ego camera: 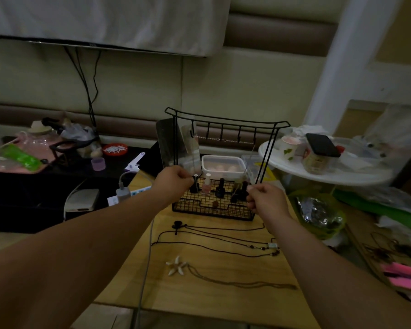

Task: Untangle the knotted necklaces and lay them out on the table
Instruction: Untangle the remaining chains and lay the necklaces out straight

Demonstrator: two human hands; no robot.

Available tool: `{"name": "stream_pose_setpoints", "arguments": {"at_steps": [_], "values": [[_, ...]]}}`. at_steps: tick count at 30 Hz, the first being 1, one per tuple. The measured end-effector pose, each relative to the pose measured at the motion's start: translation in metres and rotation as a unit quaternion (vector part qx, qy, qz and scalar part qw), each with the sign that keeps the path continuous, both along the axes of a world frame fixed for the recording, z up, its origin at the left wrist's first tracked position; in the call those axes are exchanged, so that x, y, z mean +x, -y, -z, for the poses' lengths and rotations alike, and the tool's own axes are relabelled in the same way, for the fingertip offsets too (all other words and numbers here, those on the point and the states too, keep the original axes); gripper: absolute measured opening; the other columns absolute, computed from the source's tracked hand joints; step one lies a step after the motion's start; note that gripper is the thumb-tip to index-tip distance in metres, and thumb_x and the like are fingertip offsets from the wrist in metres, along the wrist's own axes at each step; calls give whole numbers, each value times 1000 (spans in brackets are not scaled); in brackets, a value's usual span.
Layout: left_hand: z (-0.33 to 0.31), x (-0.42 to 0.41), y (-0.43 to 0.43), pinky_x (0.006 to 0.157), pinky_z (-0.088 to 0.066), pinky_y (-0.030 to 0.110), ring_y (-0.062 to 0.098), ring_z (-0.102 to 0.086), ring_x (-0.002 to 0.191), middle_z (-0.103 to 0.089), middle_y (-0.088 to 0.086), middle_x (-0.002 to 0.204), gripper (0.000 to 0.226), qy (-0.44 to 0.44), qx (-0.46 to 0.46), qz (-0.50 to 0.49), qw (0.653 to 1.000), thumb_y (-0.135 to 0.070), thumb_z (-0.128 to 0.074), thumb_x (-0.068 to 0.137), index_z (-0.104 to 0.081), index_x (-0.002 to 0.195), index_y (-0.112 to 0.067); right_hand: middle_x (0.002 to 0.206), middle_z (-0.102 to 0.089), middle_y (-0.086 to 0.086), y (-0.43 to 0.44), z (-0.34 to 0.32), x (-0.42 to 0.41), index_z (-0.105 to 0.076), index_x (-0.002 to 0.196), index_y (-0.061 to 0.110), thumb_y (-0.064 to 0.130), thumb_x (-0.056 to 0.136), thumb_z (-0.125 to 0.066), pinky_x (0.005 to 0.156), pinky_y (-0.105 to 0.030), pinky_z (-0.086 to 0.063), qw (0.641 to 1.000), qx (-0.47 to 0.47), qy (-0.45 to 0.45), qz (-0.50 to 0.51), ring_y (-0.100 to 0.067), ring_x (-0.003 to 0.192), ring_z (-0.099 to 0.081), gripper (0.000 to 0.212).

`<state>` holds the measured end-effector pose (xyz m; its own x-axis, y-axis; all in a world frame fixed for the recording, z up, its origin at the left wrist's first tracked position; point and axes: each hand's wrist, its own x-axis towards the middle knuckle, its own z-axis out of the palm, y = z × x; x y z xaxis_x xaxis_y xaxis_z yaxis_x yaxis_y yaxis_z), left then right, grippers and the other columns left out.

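Before wire rack (pixel 212 207): left hand (pixel 175 184), right hand (pixel 266 198), fingers curled pinch-like; contents indiscernible. Nearer than rack: necklaces (pixel 223 236) flat.

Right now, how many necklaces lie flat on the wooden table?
3: black-pendant necklace nearest the wire rack, beaded necklace in the middle, starfish necklace nearest the camera. The right arm may hide more.

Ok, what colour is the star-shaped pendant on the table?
The star-shaped pendant is cream white, head view.
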<state>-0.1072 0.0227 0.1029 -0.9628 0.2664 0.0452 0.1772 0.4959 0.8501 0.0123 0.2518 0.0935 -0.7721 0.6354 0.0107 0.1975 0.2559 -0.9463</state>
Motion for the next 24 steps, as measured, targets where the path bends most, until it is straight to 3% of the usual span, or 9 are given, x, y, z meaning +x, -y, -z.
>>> {"name": "stream_pose_setpoints", "arguments": {"at_steps": [5, 11, 17, 20, 24], "values": [[-7, 14, 7, 72, -58, 37, 22, -68, 91, -71, 5, 97, 6, -13, 1, -1, 1000, -27, -69, 98, -69, 98, -22, 90, -73, -9, -6, -7, 18, -70, 99, 17, 24, 104, -60, 67, -33, -55, 1000, -20, 16, -5, -19, 73, -66, 14], [-11, 33, 14, 81, -61, 40, 22, -68, 93, -69, 5, 101, 4, -15, -5, 12, 1000, -25, -67, 99, -68, 100, -21, 91, -73, -11, -10, -15, 37, -70, 101, 15, 22, 105, -56, 67, -34, -53, 999, -15, 29, -24, -22, 76, -66, 16], [-12, 47, 12, 71, -59, 37, 27, -70, 89, -72, 8, 94, 7, -19, -12, 25, 999, -26, -69, 98, -71, 93, -21, 89, -72, -11, -9, -19, 49, -69, 102, 14, 21, 107, -54, 68, -36, -53, 999, -16, 29, -38, -21, 74, -65, 18], [-2, 59, 8, 76, -62, 45, 27, -71, 86, -73, 11, 92, 6, -8, -14, 39, 999, -21, -69, 98, -72, 94, -19, 86, -71, -11, -8, -11, 57, -69, 105, 13, 18, 106, -54, 67, -37, -52, 998, -18, 35, -53, -21, 72, -64, 16], [26, 77, 8, 62, -58, 35, 20, -69, 76, -73, 6, 92, 6, -2, -48, 69, 996, -21, -66, 98, -71, 94, -22, 91, -73, -9, -4, 14, 71, -70, 107, 10, 19, 107, -54, 68, -35, -52, 994, 25, 72, -79, -19, 74, -65, 19]]}}
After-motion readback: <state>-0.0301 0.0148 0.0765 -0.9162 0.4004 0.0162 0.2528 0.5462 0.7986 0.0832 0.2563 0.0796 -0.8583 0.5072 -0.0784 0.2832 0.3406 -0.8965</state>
